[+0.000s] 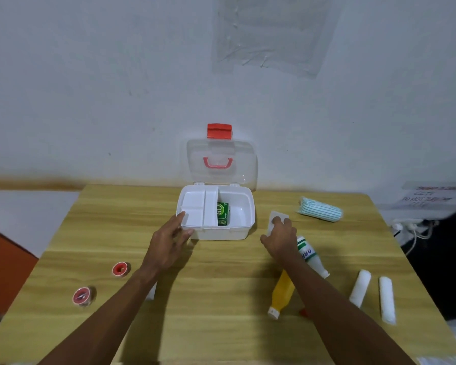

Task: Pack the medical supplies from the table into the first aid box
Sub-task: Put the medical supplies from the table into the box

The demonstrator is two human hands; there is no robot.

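The white first aid box [244, 230] stands open at the table's far middle, its clear lid [221, 156] upright against the wall. A white divider tray [195, 204] fills its left half and a green packet [222, 213] stands in the right half. My left hand [169, 241] rests open against the box's front left corner. My right hand [281, 237] lies on a small white flat packet [278, 216] right of the box, fingers curled over it. A white bottle with green label [311, 255] and an orange bottle [282, 293] lie by my right wrist.
A striped blue-white pack [321, 208] lies at the far right. Two white gauze rolls [360, 287] [387, 299] lie near the right edge. Two red tape rolls [120, 269] [82, 296] sit at the left. Wooden table [221, 325] ends at the wall; cables hang right.
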